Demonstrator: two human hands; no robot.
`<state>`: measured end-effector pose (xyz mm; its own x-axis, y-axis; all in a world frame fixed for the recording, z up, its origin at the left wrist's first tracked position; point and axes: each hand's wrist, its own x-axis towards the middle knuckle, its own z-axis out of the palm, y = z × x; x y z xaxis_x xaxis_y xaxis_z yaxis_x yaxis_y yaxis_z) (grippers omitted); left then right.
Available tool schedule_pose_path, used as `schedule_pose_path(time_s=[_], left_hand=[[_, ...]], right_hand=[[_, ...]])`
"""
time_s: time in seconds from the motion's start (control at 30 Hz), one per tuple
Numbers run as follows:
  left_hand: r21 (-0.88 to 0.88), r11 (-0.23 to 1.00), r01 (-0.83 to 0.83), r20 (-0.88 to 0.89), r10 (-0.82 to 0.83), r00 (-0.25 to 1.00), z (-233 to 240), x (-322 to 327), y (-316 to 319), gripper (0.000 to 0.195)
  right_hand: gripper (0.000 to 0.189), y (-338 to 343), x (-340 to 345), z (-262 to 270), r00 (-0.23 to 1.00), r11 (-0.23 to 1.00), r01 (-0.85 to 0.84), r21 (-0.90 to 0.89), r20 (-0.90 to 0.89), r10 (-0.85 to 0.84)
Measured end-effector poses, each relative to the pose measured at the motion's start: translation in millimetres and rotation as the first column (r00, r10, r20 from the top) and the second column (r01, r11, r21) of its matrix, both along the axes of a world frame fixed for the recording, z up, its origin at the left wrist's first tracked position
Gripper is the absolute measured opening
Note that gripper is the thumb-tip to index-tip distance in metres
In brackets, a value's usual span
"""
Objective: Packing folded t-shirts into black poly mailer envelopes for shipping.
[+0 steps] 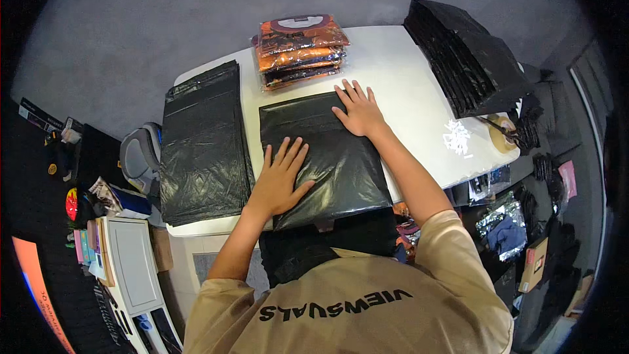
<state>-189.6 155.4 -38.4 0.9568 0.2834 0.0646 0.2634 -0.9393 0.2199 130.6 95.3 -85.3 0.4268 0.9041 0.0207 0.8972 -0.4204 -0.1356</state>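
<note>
A black plastic mailer bag (334, 167) lies flat before me, its near end reaching over the table's front edge. My left hand (281, 179) rests palm down on its left side, fingers spread. At its far right corner lies my right hand (361, 110), also flat, with fingertips past the bag onto the white table (393, 73). Neither hand grips anything. Left of the bag is a stack of flat black plastic bags (204, 147). Beyond it sits a pile of folded orange and dark garments in clear plastic (302, 49).
A tall row of filled black packages (457, 59) stands at the table's right end. Near it are scissors (499, 128), a tape roll (502, 140) and white paper scraps (457, 137). A white cabinet (135, 260) is at left; bagged items (503, 226) lie below right.
</note>
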Motion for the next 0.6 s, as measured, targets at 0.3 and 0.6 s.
schedule_pose_path(time_s=[0.3,0.6], left_hand=[[0.025,0.98,0.198,0.079,-0.2,0.977,0.3,61.6,-38.4,0.091],[-0.089,0.861,0.5,0.13,-0.488,0.863,-2.6,55.2,-135.4,0.099]], right_hand=[[0.076,5.8,3.5,1.6,1.0,1.0,-0.013,-0.004,0.016,0.013],[0.077,2.2,2.5,3.0,1.0,0.998,-0.014,-0.056,-0.028,0.013]])
